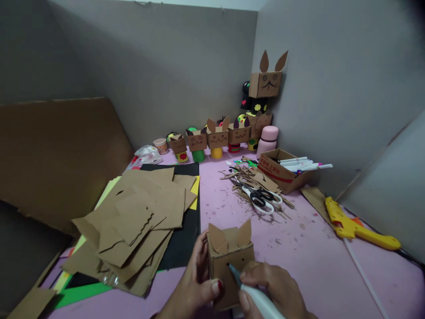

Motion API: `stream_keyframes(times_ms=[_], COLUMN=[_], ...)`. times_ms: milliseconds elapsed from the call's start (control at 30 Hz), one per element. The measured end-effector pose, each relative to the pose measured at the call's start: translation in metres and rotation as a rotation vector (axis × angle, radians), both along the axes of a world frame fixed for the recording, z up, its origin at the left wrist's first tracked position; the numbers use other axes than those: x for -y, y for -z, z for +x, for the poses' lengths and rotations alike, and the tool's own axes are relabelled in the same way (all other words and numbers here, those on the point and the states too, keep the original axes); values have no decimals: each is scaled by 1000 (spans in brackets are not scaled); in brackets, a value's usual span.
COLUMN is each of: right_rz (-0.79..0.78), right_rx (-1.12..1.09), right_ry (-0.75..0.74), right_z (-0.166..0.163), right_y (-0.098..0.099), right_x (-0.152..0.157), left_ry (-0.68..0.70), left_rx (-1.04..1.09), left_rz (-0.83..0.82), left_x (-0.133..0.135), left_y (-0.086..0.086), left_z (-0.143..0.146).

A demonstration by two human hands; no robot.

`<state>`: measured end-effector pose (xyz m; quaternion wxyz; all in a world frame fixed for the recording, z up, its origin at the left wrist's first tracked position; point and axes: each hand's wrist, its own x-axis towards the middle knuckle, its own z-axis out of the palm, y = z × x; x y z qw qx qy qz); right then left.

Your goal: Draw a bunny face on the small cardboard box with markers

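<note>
A small cardboard box [221,270] with two pointed cardboard ears stands upright near the front of the table. My left hand [195,279] grips it from the left side, thumb across its front. In my right hand [272,281] is a marker pen [255,301] with a pale body and a grey-blue tip. The tip touches the box's front face at a dark dot, and a second dot shows to the right of it. My right fingers cover the lower right of that face.
Cardboard sheets [139,221] pile up at left. Scissors [262,197] lie on cardboard scraps beside a carton [279,170] of pens. A yellow glue gun [358,228] is at right. Several cardboard animal heads on cups, one a cat-like head [217,138], line the back near a pink bottle [267,139].
</note>
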<state>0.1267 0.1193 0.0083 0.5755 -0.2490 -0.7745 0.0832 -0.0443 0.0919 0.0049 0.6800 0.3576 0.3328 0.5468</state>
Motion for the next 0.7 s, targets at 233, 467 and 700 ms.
stream_keyframes(times_ms=[233, 467, 700], right_rz=[-6, -1, 10], right_rx=[25, 46, 48], right_ry=[-55, -77, -66], right_z=[2, 3, 3], right_y=[-2, 0, 3], right_x=[-2, -3, -3], left_ry=[-1, -15, -13], left_rx=[14, 1, -37], left_rz=[3, 1, -32], left_x=[1, 1, 1], left_y=[0, -1, 1], left_z=[1, 2, -1])
